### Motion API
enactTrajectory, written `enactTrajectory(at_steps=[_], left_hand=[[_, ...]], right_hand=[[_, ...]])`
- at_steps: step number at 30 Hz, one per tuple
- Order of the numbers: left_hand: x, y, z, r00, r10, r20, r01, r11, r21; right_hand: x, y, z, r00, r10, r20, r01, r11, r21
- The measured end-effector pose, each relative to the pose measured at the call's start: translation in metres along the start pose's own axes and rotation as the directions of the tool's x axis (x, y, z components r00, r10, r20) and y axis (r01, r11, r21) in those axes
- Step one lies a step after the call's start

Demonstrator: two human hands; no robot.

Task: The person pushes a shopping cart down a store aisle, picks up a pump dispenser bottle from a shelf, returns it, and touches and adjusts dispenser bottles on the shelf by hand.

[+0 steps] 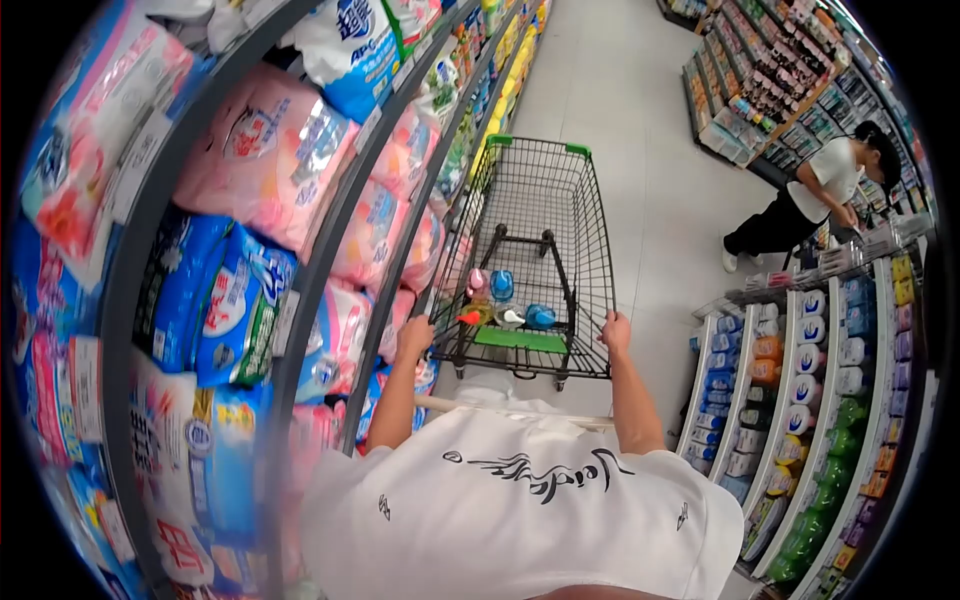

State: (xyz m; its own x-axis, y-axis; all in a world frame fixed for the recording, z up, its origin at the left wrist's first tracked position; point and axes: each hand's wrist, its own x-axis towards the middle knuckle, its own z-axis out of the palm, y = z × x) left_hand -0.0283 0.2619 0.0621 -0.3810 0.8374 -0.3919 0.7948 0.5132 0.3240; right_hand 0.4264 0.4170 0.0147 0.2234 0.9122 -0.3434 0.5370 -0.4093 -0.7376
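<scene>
A: Where is the shopping cart [540,185]?

B: Directly in front of both hands. The left hand [417,335] is at its near left edge, and the right hand [616,330] is on its right rim, about level with the left.

A: Are the hands spread?

B: No. The right has its fingers curled around the rim. The left is curled in as well, at the corner, though its fingertips are too small to make out.

A: Which way does the cart point?

B: Away from the hands. Its long axis runs from the near edge, between them, to the far rim with its green corners [577,149], and the basket looks narrower at that end.

A: What's inside?

B: A cluster of bottles [502,286], ahead of the hands and between them. A red nozzle [468,318] points toward the left hand; a white nozzle [514,318] sits farther right. A green panel [520,340] lies crosswise on their near side.

A: And around?

B: Bagged packs [265,165] fill the shelves beside the left hand. Out to the right of the right hand, a curved-looking shelf unit [805,400] carries rows of containers; beyond it, another person [795,210] stands in a white top.
</scene>
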Motion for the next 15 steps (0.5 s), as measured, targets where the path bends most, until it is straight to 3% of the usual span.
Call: enactTrajectory(at_steps=[3, 6, 10, 13, 15], left_hand=[[0.040, 0.014, -0.019, 1.000, 0.000, 0.025, 0.000, 1.000, -0.011], [0.081, 0.027, -0.036, 0.998, 0.006, 0.055, -0.009, 0.999, 0.038], [0.142, 0.028, -0.038, 0.983, 0.176, -0.046, -0.164, 0.967, 0.193], [0.168, 0.049, -0.055, 0.998, 0.033, 0.056, -0.037, 0.998, 0.058], [0.181, 0.060, -0.066, 0.998, 0.040, 0.054, -0.040, 0.999, -0.006]], right_hand=[[0.044, -0.003, 0.013, 0.998, 0.056, 0.026, -0.057, 0.997, 0.048], [0.120, 0.038, 0.034, 0.990, -0.142, 0.020, 0.142, 0.955, -0.261], [0.099, -0.049, 0.007, 0.993, -0.065, 0.096, 0.104, 0.869, -0.484], [0.101, -0.064, -0.003, 0.989, 0.019, 0.149, 0.082, 0.762, -0.642], [0.099, -0.082, -0.020, 0.929, 0.223, 0.294, -0.005, 0.805, -0.594]])
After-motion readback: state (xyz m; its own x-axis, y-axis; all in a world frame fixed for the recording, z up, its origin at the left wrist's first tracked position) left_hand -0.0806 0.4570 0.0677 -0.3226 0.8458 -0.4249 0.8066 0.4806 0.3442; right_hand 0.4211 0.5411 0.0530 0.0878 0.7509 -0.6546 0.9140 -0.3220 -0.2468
